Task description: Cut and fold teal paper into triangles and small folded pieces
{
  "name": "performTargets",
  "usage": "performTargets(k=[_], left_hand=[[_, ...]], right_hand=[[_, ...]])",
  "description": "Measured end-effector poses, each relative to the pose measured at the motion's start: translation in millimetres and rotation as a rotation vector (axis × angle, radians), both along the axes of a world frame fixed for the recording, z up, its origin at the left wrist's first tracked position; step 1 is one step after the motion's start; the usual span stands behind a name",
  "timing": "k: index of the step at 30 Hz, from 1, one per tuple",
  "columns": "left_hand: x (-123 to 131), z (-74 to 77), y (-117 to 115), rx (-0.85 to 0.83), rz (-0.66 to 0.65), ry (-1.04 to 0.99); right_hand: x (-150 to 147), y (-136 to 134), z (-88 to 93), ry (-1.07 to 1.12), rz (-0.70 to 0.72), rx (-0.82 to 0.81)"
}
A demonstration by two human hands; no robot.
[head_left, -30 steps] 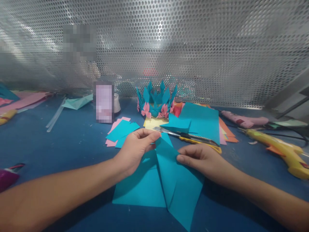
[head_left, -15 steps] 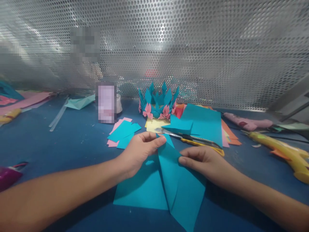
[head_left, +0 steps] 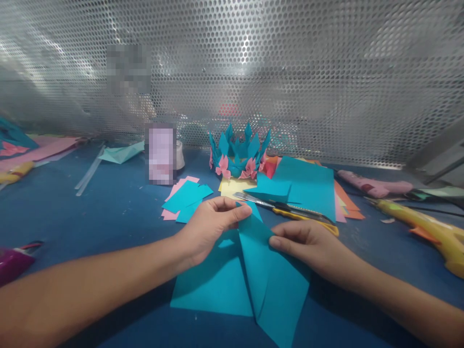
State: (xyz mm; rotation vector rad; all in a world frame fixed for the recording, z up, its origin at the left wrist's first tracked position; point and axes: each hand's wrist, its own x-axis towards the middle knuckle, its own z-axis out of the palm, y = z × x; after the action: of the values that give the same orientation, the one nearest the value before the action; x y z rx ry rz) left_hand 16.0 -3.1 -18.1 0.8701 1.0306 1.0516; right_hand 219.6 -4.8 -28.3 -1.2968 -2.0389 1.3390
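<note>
A partly folded sheet of blue paper (head_left: 255, 261) is held up over the table in front of me. My left hand (head_left: 217, 224) pinches its top corner between thumb and fingers. On the paper's right edge, my right hand (head_left: 300, 241) has its thumb and fingers closed. More blue paper (head_left: 213, 285) lies flat below and to the left of the folded piece. Just beyond the hands lies a utility knife (head_left: 290, 210) with a yellow handle and its blade showing. Behind it stands a blue paper crown (head_left: 239, 152) trimmed with pink paper bows.
Cut blue and pink pieces (head_left: 186, 200) lie left of the knife. Stacked coloured sheets (head_left: 308, 183) sit behind it. A yellow glue gun (head_left: 420, 229) and a pink glue gun (head_left: 375, 183) are at right. A perforated metal panel (head_left: 232, 63) closes off the back.
Both hands keep their grips on the blue paper, which has barely moved. The whole view has shifted very slightly.
</note>
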Motion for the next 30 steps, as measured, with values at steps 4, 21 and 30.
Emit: performTargets(k=[4, 21, 30], left_hand=[[-2.4, -1.1, 2.7, 0.014, -0.047, -0.079], [-5.7, 0.7, 5.2, 0.108, -0.184, -0.005], [-6.7, -0.5, 7.8, -0.008, -0.125, -0.016]], right_hand=[[0.6, 0.1, -1.0, 0.006, -0.009, 0.001], [0.3, -0.5, -0.2, 0.021, -0.058, -0.026], [-2.8, -1.2, 4.3, 0.013, -0.027, -0.013]])
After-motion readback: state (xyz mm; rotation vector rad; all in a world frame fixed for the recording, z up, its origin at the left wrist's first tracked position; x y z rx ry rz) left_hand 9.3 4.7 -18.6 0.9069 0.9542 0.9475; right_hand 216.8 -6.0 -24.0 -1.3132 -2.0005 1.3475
